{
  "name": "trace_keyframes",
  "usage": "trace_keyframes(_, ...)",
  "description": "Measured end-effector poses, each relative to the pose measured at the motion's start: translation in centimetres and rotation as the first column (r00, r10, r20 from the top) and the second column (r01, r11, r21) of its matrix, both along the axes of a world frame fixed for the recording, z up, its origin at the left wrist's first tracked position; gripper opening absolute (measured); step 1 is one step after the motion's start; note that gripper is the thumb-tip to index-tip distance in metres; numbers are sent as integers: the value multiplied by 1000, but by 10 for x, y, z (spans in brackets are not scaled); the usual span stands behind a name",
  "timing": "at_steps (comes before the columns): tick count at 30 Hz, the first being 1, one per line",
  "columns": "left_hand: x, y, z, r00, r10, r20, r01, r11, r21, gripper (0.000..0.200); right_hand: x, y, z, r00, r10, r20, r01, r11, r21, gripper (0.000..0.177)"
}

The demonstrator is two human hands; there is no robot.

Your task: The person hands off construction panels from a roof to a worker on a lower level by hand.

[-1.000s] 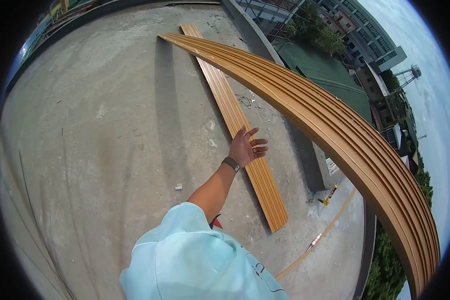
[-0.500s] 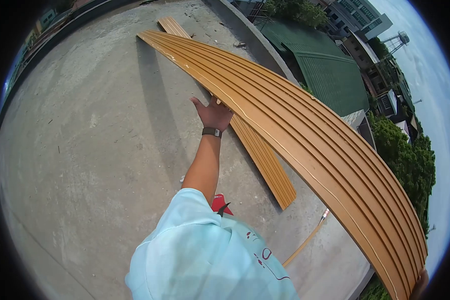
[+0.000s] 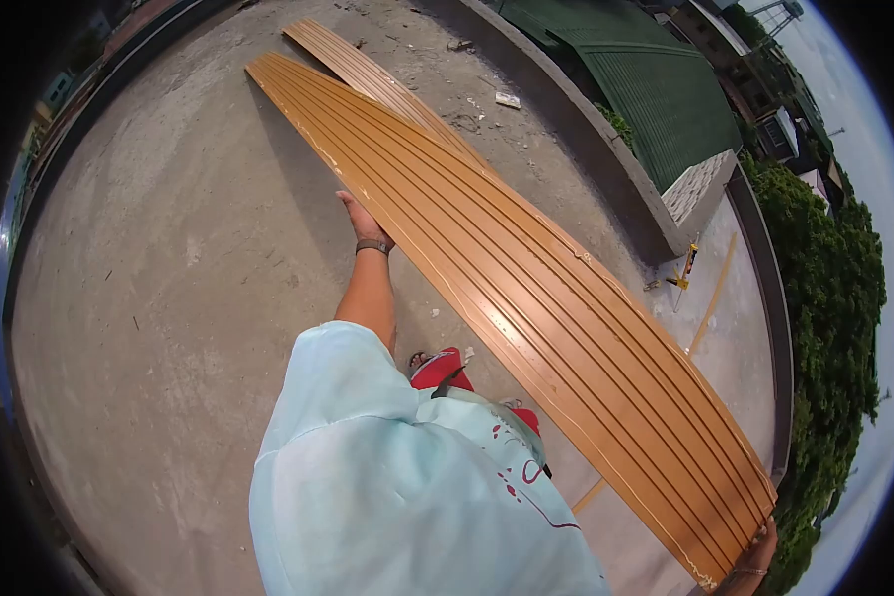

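- I see one main change: the left hand (image 3: 366, 221), open and apart from the panel one second ago, is now against the near long edge of the held panel (image 3: 507, 308).
- The thumb of this hand stands out free beside the edge. The fingers go out of sight under the panel, so I cannot tell how far they are bent or how firmly they hold.
- The right hand (image 3: 763, 546) has come more into my view; it seems bent closed around the corner at the lower right end of the held panel.
- For the work, I judge this means that the load is now shared between two places — the end corner and the near edge.
- The held panel crosses my view slantwise, ribbed face toward me, above the floor (image 3: 169, 298). Its far end overlaps the second panel (image 3: 377, 79) in view; whether they touch, I cannot tell.
- The second panel lies on the floor, beyond the held one.
- About the edges, I am careful on the right side: the low wall (image 3: 578, 114) runs along there, and the yellow tool (image 3: 682, 273) is on the floor near the wall's corner.
- The widest stretch of floor is on the view's left — there I find most room for turning.
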State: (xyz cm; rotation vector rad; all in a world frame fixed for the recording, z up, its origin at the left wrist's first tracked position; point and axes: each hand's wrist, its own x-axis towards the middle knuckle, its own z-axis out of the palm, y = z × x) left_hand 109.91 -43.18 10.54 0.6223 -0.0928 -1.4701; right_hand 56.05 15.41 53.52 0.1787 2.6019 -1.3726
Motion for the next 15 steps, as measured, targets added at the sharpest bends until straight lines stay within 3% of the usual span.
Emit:
trace_keyframes(4, 10, 2, -12, 992, -116, -47, 121, 984, 130, 90, -6, 15, -22, 999, 31, 38, -30, 999, -13, 46)
trace_keyframes(6, 5, 0, -22, 993, -13, 119, 10, 1000, 28, 90, -13, 26, -30, 998, 30, 55, -33, 998, 60, 43)
trace_keyframes(10, 3, 6, -26, 980, -87, 178, 82, 996, 39, 89, -19, 30, -43, 983, -32, 179, 13, 994, 104, 40)
trace_keyframes(15, -7, -6, -31, 974, -61, 217, 54, 998, 37, 87, -31, 10, -41, 968, -80, 237, 53, 991, 119, 42)
